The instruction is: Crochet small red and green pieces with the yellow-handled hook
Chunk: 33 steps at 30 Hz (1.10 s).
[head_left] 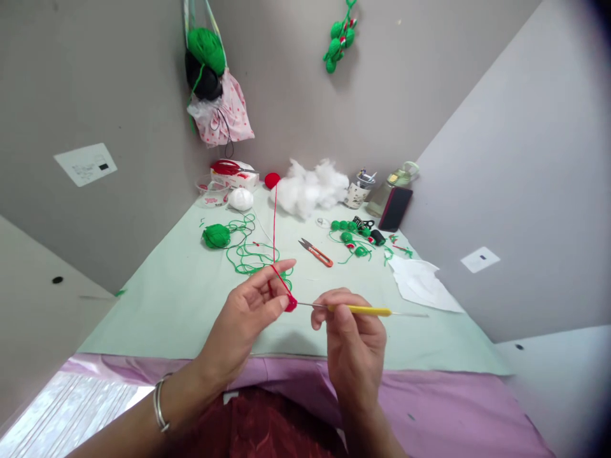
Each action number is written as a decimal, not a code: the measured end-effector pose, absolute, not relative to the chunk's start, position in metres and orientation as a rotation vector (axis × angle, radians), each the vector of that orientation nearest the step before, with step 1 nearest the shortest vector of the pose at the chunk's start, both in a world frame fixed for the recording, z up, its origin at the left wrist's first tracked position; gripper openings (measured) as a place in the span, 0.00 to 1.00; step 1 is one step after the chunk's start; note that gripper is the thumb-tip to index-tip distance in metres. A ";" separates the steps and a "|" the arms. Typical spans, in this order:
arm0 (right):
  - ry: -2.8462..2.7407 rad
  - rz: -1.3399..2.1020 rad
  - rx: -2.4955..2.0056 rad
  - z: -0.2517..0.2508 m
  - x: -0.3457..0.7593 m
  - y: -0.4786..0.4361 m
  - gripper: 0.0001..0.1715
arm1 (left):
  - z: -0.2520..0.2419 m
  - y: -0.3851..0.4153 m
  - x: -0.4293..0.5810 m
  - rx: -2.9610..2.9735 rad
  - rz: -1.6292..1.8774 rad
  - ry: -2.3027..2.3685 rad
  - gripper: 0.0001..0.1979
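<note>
My left hand [251,302] pinches a small red crochet piece [291,303] between thumb and fingers. Over its raised index finger runs a red yarn strand [274,222], stretched back to a red yarn ball [272,180] by the wall. My right hand [356,337] is closed around the yellow handle of a crochet hook [363,310]. The hook's thin metal tip reaches left to the red piece; whether it sits inside a stitch is too small to tell. Both hands are above the front of the table.
Orange thread snips [317,252] lie beyond my hands. Loose green yarn [255,254] trails from a green ball [216,236] at left. Green crocheted balls [348,236], a phone [396,208] and white paper [422,283] are at right. White stuffing [310,187] lies at the back.
</note>
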State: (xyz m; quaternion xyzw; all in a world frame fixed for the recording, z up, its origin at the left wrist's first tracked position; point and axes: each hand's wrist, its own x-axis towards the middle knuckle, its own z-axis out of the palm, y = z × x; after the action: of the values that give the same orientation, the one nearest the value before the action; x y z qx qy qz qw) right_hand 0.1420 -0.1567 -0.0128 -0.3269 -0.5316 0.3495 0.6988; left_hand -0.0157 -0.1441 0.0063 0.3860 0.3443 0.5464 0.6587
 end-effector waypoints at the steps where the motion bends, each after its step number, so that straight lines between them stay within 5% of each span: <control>1: -1.195 0.803 -0.717 -0.013 0.141 -0.155 0.09 | 0.006 -0.145 -0.016 0.902 1.215 0.765 0.22; 13: -1.449 0.659 -0.642 0.019 0.130 -0.160 0.12 | 0.034 -0.149 -0.027 0.823 1.129 0.583 0.30; 19: -1.381 0.840 -0.513 0.022 0.123 -0.153 0.11 | 0.043 -0.152 -0.039 0.819 1.113 0.516 0.34; 25: -1.338 0.912 -0.504 0.027 0.117 -0.151 0.10 | 0.055 -0.156 -0.047 0.825 1.119 0.507 0.27; 33: -1.137 1.118 -0.556 0.039 0.110 -0.135 0.09 | 0.050 -0.135 -0.050 0.733 1.099 0.456 0.38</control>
State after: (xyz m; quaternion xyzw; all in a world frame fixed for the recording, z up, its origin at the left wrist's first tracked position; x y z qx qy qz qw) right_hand 0.1097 -0.1351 0.0393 -0.2461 -0.5034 0.4947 0.6643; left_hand -0.0498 -0.1351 0.0499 0.3372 0.2098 0.5060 0.7657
